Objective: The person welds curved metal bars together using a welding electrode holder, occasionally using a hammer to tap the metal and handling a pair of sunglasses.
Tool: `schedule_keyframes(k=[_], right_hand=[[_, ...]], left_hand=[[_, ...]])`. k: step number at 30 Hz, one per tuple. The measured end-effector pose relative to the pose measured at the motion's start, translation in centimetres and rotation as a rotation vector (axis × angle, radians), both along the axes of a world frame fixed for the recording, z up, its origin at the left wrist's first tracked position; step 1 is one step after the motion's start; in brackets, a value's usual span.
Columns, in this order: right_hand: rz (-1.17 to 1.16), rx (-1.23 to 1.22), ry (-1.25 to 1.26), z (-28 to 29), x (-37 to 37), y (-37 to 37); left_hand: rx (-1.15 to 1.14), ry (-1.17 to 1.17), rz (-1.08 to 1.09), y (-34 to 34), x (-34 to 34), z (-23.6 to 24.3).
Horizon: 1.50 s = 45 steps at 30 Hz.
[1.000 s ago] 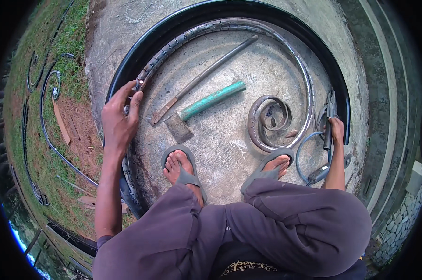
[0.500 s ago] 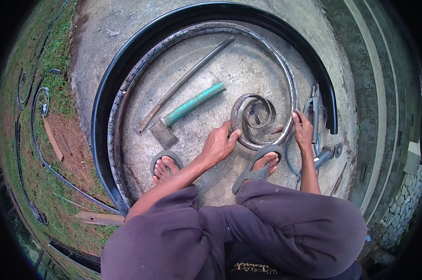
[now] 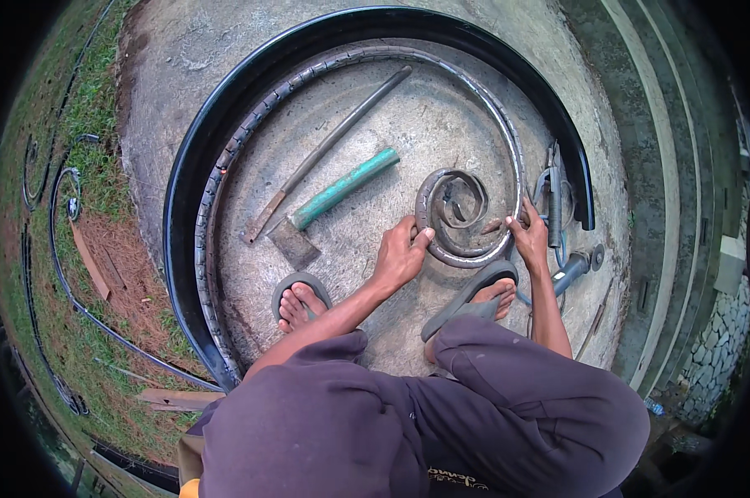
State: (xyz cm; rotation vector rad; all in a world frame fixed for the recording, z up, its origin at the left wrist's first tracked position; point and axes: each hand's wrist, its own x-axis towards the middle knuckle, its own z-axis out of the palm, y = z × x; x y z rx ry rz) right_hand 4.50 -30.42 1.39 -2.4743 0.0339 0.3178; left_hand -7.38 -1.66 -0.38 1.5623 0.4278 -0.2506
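A long metal strip with notches along its edge is bent into a scroll (image 3: 422,199) on the concrete, its small inner coil between my hands. My left hand (image 3: 400,253) pinches the coil's left side between thumb and fingers. On the right side, my right hand (image 3: 530,236) grips the same scroll, thumb on the inner side. A hammer with a green handle (image 3: 346,188) and a blocky metal head lies inside the large loop. Beside it is a long, thin metal bar (image 3: 333,133) with a brown lower end.
A wide black curved channel (image 3: 391,17) surrounds the scroll. To the right lie a grey-handled clamp-like tool (image 3: 555,207) and a blue-grey angle grinder (image 3: 570,274). My sandalled feet rest near the coil. Grass with bent rods (image 3: 58,216) and a wooden plank (image 3: 89,259) borders the left.
Both hands keep their hold on the scroll. The coil shows slightly lower and further right in view, and my head view has shifted a little.
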Motion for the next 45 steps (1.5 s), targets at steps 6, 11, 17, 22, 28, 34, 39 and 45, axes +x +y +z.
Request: schedule_keyframes(k=[6, 11, 17, 22, 28, 34, 39, 45], right_hand=[[-0.02, 0.088, -0.016, -0.1, -0.4, 0.0], [-0.032, 0.072, 0.004, -0.4, 0.0, 0.7], [-0.068, 0.132, 0.06, -1.1, 0.5, -1.0], [-0.129, 0.173, 0.152, -1.2, 0.6, -0.8], [-0.167, 0.166, 0.161, -0.2, 0.4, -0.3], [-0.196, 0.155, 0.198, 0.5, 0.3, 0.5], [-0.218, 0.053, 0.18, 0.6, 0.5, 1.6], [-0.191, 0.033, 0.179, 0.8, 0.7, 2.1]], left_hand=[[-0.042, 0.009, 0.026, -0.3, 0.0, -0.5], [-0.133, -0.051, 0.102, 0.2, -0.5, -1.1], [-0.191, -0.022, 0.081, 0.1, -0.1, -0.9], [-0.276, 0.0, 0.103, 0.1, -0.2, -1.4], [-0.371, 0.0, 0.115, -2.1, -0.5, -2.9], [-0.34, 0.037, 0.081, -2.5, -0.9, -2.6], [-0.427, 0.007, 0.067, -2.4, -0.5, -2.9], [-0.471, -0.009, 0.011, -1.4, -0.5, -3.0]])
